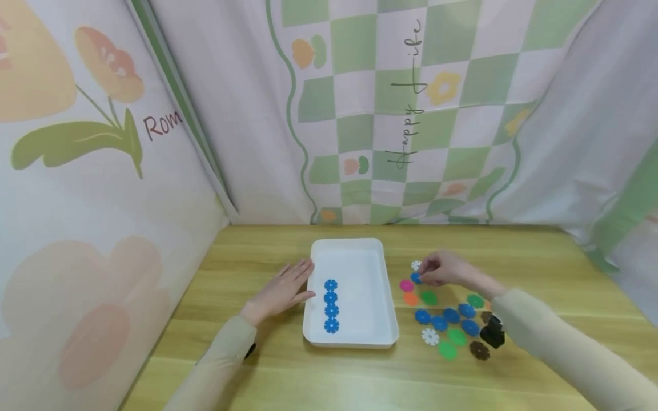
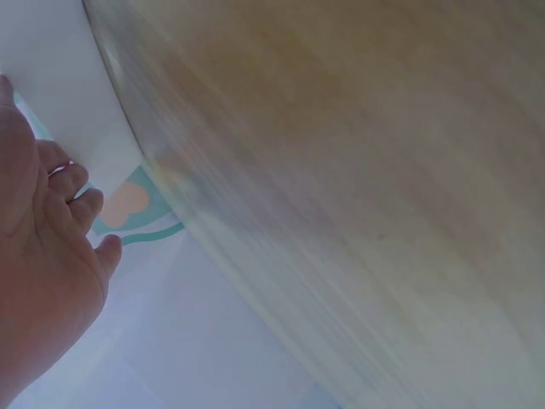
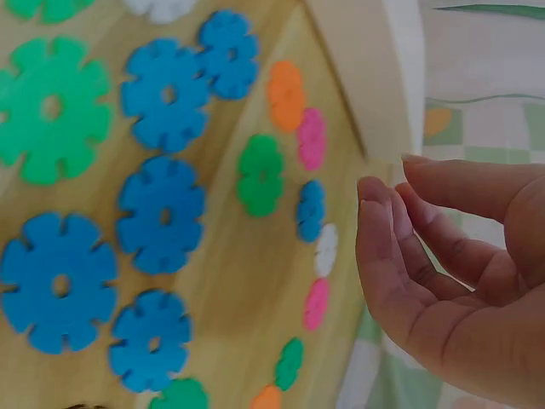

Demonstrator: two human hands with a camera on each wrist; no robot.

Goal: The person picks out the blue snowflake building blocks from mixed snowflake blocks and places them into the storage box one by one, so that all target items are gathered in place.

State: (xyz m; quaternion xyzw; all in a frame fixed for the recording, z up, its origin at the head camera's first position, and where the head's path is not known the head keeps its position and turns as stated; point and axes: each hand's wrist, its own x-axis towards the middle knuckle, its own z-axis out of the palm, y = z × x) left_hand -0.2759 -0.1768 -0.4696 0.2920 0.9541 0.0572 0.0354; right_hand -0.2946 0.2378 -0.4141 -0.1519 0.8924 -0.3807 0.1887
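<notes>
My left hand rests its extended fingers against the left rim of a white rectangular tray; the left wrist view shows its palm side beside the tray wall. Inside the tray, several blue snowflake discs lie in a column along the left side. To the right of the tray, my right hand hovers over the far end of the loose discs, nearest a blue snowflake disc and a white disc. In the right wrist view its fingers are loosely bent, with a gap to the thumb and nothing between them.
Right of the tray, loose snowflake discs lie scattered on the wooden table: blue, green, white, pink, orange and brown. A printed curtain hangs behind the table.
</notes>
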